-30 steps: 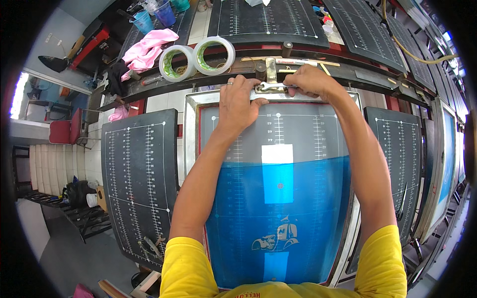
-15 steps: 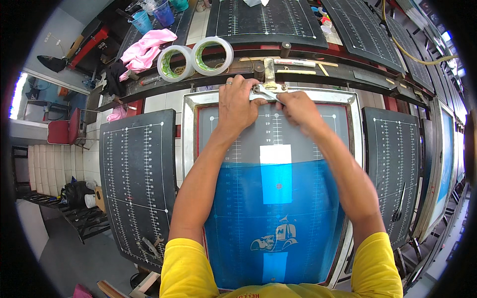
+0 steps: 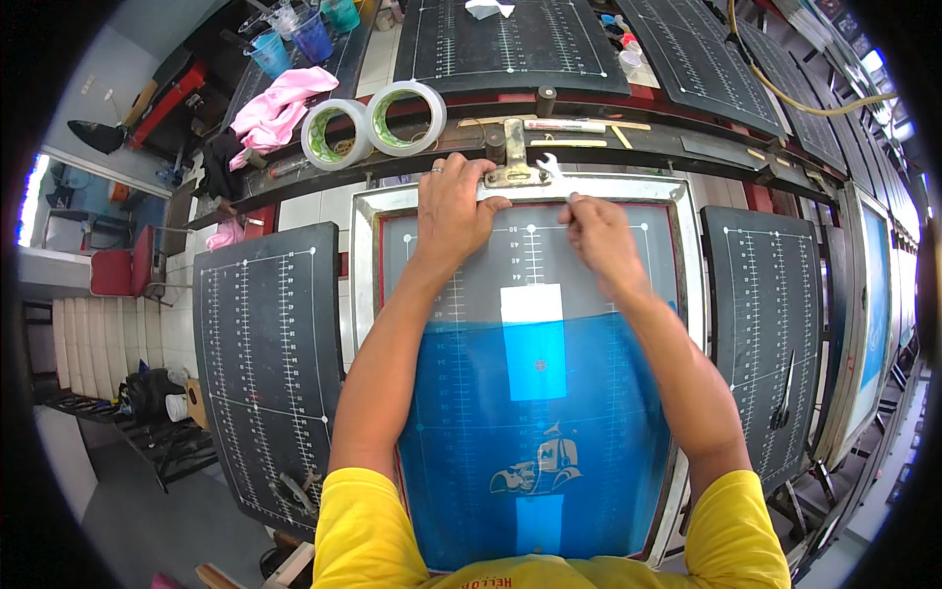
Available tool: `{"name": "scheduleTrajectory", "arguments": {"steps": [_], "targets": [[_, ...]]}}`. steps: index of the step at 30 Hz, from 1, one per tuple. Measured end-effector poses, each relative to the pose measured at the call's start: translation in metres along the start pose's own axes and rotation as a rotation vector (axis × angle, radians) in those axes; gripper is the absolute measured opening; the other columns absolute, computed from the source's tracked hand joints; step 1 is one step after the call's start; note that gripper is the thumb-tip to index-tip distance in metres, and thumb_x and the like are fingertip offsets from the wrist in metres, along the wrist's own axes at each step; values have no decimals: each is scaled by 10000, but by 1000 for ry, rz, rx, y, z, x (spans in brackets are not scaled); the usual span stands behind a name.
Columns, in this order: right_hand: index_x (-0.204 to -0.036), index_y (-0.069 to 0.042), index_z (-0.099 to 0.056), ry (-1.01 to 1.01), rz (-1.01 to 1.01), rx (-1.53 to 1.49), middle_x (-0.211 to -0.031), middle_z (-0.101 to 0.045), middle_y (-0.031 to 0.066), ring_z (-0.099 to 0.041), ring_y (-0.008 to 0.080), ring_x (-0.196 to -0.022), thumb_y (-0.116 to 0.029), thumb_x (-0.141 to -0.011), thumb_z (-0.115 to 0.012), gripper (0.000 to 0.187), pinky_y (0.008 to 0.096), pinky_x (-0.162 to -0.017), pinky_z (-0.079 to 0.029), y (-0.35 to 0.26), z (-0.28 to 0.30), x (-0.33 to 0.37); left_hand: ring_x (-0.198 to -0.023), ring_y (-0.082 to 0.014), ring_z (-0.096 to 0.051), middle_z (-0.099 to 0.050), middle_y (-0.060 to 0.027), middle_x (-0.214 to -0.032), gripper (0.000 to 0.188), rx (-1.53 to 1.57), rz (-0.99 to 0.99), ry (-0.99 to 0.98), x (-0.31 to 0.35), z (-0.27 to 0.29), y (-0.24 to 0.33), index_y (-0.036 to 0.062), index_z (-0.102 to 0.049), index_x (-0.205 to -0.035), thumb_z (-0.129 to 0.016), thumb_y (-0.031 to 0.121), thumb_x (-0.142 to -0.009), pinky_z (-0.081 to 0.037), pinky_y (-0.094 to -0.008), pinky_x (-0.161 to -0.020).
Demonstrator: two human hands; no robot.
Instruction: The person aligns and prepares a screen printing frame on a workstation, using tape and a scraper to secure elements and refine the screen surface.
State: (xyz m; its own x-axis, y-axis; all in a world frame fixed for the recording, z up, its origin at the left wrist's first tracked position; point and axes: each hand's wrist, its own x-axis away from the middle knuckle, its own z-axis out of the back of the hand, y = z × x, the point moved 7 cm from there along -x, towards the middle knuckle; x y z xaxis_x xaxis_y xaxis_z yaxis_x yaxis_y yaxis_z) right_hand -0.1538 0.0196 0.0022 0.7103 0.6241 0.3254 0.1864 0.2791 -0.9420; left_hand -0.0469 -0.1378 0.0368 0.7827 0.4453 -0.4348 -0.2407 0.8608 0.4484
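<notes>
A silk-screen printing frame (image 3: 365,231) with pale metal bars and a mesh partly coated in blue lies before me. A stencil picture of a small vehicle (image 3: 538,469) shows in the blue. On the middle of the far bar sits a brass-coloured hinge clamp (image 3: 515,175). My left hand (image 3: 457,208) is closed over that bar just left of the clamp, thumb on the near side. In my right hand (image 3: 603,240) is a spanner (image 3: 552,169), its forked end up beside the clamp's right side and its handle mostly hidden by the fingers.
Two tape rolls (image 3: 404,118), a pink cloth (image 3: 280,113) and a marker (image 3: 564,126) lie beyond the frame on and by a dark rail. Dark marked boards (image 3: 270,363) stand either side. Scissors (image 3: 783,393) lie on the right board. Plastic cups (image 3: 312,37) stand at the far left.
My right hand has drawn back from the clamp, turning the spanner so its forked end now points up beside it. The left hand stays on the far bar. The whole view shifted slightly.
</notes>
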Motion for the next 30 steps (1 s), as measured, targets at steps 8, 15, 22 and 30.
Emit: {"name": "scheduleTrajectory", "arguments": {"steps": [8,15,22,30], "targets": [[-772,-45,-594,-103,-115,135,-509,-385,-53,-266,47,-402,-263,-969,-489,312,254,-386,-172,0,26,-9,-939,-287,-529,-554,-75,-944,430,-13,3,-11,-1,-2,1,94,-622,-1080,-770,282,-722,-386,-415,-814],[-747,-33,-655,-182,-125,288,-479,-379,-70,-258,37,-403,-271,-931,-539,322,247,-395,-156,-13,43,-31,-929,-275,-520,-548,-69,-939,410,-13,-1,-13,-1,-1,4,97,-631,-1072,-775,254,-721,-381,-403,-809],[-780,-53,-567,-220,-197,95,-518,-372,-62,-246,35,-411,-226,-956,-473,264,245,-385,-157,-11,21,-16,-929,-273,-518,-545,-69,-930,420,-17,17,-9,-1,0,1,91,-635,-1068,-788,237,-705,-377,-402,-810],[-856,-46,-490,-301,-364,-336,-555,-360,-41,-261,65,-400,-178,-954,-421,178,266,-362,-173,1,10,-9,-934,-283,-515,-548,-76,-934,412,4,17,3,-2,-2,2,87,-638,-1058,-791,224,-700,-373,-407,-815]]}}
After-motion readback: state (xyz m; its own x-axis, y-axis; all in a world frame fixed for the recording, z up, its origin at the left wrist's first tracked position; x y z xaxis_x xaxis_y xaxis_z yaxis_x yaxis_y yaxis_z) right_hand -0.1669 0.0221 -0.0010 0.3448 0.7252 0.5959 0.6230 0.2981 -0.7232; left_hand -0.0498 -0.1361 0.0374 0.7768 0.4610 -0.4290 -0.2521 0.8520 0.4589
